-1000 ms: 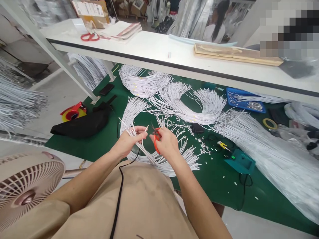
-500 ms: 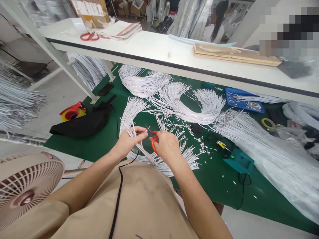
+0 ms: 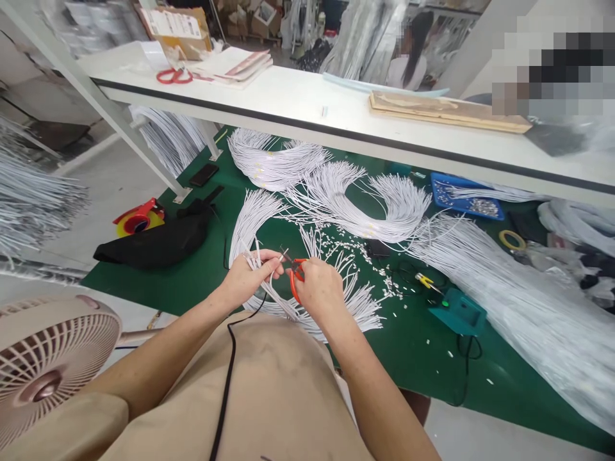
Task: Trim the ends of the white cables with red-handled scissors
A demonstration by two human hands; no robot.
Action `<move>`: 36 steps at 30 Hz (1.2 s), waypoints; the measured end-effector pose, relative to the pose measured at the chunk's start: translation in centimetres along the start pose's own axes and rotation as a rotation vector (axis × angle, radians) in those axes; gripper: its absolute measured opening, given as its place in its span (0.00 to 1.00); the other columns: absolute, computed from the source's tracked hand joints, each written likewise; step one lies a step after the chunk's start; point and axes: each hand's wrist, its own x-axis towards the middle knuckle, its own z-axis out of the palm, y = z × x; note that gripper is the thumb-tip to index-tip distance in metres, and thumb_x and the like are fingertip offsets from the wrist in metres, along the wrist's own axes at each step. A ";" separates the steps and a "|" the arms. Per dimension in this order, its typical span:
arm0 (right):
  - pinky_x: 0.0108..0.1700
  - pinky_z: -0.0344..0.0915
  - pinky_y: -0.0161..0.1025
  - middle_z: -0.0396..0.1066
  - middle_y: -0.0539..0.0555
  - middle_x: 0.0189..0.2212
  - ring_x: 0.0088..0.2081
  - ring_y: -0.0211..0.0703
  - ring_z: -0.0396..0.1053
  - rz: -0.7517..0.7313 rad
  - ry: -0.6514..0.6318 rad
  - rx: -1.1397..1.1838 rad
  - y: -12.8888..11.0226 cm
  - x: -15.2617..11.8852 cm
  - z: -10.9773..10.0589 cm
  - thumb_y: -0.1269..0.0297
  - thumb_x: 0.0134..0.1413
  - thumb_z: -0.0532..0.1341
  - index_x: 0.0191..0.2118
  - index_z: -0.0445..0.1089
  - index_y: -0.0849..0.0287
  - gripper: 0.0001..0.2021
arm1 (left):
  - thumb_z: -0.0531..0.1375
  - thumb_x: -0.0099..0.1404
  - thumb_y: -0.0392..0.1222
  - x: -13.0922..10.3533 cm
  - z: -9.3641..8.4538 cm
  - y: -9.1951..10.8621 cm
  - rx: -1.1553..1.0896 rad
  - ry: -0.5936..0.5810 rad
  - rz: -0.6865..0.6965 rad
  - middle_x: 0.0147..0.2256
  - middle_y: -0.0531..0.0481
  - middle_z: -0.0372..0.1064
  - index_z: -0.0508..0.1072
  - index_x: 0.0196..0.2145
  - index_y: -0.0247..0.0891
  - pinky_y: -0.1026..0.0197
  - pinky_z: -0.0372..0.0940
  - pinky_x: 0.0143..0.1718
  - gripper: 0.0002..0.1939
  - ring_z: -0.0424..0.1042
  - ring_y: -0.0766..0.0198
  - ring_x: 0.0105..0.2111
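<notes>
Pinching left hand [image 3: 244, 276]: fingers are gripping thin white cables [image 3: 275, 296].
Right hand [image 3: 321, 285]: fingers are gripping orange-handled metal cutters [image 3: 292, 285] beside the cables.

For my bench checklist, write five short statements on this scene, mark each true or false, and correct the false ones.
1. The right hand holds orange-red-handled cutters. True.
2. The left hand holds a roll of tape. False: it holds white wires.
3. Red-handled scissors lie on the white shelf. True.
4. The red tape dispenser stands on that shelf. False: it is at the left edge of the green tabletop, beside the black bag.
5. The blue tray holds small silvery pieces. True.
</notes>
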 end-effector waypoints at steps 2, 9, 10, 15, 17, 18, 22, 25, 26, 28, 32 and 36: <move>0.31 0.55 0.37 0.69 0.54 0.27 0.30 0.41 0.65 0.006 0.003 0.140 0.4 0.2 0.0 0.56 0.51 0.56 0.25 0.70 0.59 0.13 | 0.60 0.56 0.48 -0.1 0.0 0.2 0.003 -0.007 0.004 0.24 0.49 0.70 0.74 0.33 0.35 0.64 0.59 0.25 0.13 0.64 0.66 0.24; 0.34 0.60 0.35 0.70 0.50 0.26 0.29 0.37 0.65 0.079 0.004 1.071 0.4 1.6 -1.2 0.60 0.46 0.59 0.33 0.73 0.60 0.11 | 0.60 0.55 0.48 -0.5 0.4 1.0 -0.014 -0.067 -0.005 0.24 0.49 0.69 0.74 0.32 0.35 0.64 0.58 0.24 0.13 0.64 0.66 0.23; 0.35 0.60 0.35 0.70 0.50 0.26 0.29 0.37 0.65 0.081 -0.003 1.115 0.3 1.7 -1.3 0.61 0.45 0.60 0.33 0.73 0.60 0.10 | 0.60 0.55 0.48 -0.5 0.4 1.0 -0.014 -0.080 -0.004 0.24 0.49 0.69 0.74 0.32 0.35 0.64 0.58 0.24 0.13 0.64 0.66 0.23; 0.34 0.60 0.36 0.70 0.51 0.24 0.28 0.37 0.65 0.073 -0.010 1.203 0.1 1.6 -1.1 0.63 0.43 0.62 0.32 0.74 0.60 0.09 | 0.59 0.57 0.47 -0.4 0.1 0.8 -0.012 -0.113 0.000 0.24 0.49 0.69 0.73 0.32 0.36 0.65 0.57 0.24 0.12 0.63 0.67 0.24; 0.34 0.60 0.36 0.71 0.51 0.24 0.28 0.37 0.65 0.063 -0.013 1.216 0.1 1.5 -1.1 0.63 0.43 0.61 0.32 0.74 0.60 0.09 | 0.59 0.57 0.47 -0.4 0.1 0.7 -0.019 -0.118 0.000 0.24 0.49 0.68 0.73 0.32 0.36 0.65 0.57 0.24 0.12 0.63 0.66 0.24; 0.34 0.61 0.36 0.71 0.51 0.23 0.28 0.38 0.65 0.061 -0.012 1.213 0.1 1.5 -1.2 0.62 0.43 0.61 0.31 0.74 0.60 0.09 | 0.59 0.57 0.47 -0.3 0.1 0.7 -0.021 -0.122 -0.002 0.24 0.49 0.68 0.73 0.32 0.36 0.65 0.57 0.24 0.12 0.63 0.66 0.24; 0.34 0.61 0.36 0.71 0.51 0.24 0.28 0.38 0.64 0.068 0.002 1.179 0.1 1.4 -1.5 0.62 0.42 0.62 0.29 0.74 0.60 0.08 | 0.59 0.57 0.48 -0.2 0.0 0.4 -0.035 -0.138 -0.001 0.24 0.49 0.68 0.74 0.32 0.36 0.65 0.57 0.24 0.13 0.63 0.66 0.23; 0.33 0.61 0.35 0.70 0.51 0.24 0.27 0.37 0.64 0.064 0.006 1.170 0.0 1.4 -1.5 0.63 0.42 0.61 0.28 0.73 0.60 0.07 | 0.59 0.57 0.49 -0.2 0.0 0.3 -0.025 -0.143 -0.003 0.24 0.49 0.68 0.74 0.31 0.36 0.65 0.57 0.24 0.13 0.63 0.66 0.23; 0.32 0.60 0.34 0.69 0.50 0.23 0.26 0.36 0.63 0.068 0.006 1.172 0.0 1.4 -1.4 0.63 0.42 0.61 0.28 0.73 0.60 0.07 | 0.59 0.56 0.49 -0.2 0.0 0.4 -0.011 -0.140 -0.007 0.24 0.49 0.69 0.74 0.30 0.36 0.65 0.58 0.24 0.13 0.64 0.66 0.23; 0.29 0.59 0.33 0.67 0.49 0.21 0.24 0.35 0.61 0.093 0.017 1.179 -0.3 1.3 -0.9 0.65 0.41 0.61 0.28 0.72 0.60 0.06 | 0.61 0.54 0.49 -0.3 0.2 0.6 0.032 -0.109 -0.017 0.25 0.48 0.70 0.74 0.29 0.36 0.64 0.59 0.25 0.12 0.65 0.65 0.24; 0.28 0.57 0.32 0.64 0.47 0.20 0.24 0.34 0.59 0.190 0.098 1.169 -1.3 1.3 0.0 0.68 0.39 0.60 0.25 0.69 0.60 0.03 | 0.65 0.49 0.48 -0.5 0.5 1.1 0.113 0.012 -0.027 0.25 0.50 0.69 0.73 0.26 0.35 0.65 0.58 0.26 0.12 0.65 0.65 0.25; 0.29 0.59 0.33 0.65 0.49 0.22 0.25 0.34 0.60 0.172 -0.011 1.365 -1.3 1.4 0.2 0.63 0.43 0.59 0.24 0.69 0.61 0.06 | 0.63 0.52 0.47 -0.4 0.4 0.8 0.055 -0.039 -0.017 0.25 0.51 0.69 0.73 0.28 0.36 0.65 0.58 0.26 0.11 0.64 0.66 0.25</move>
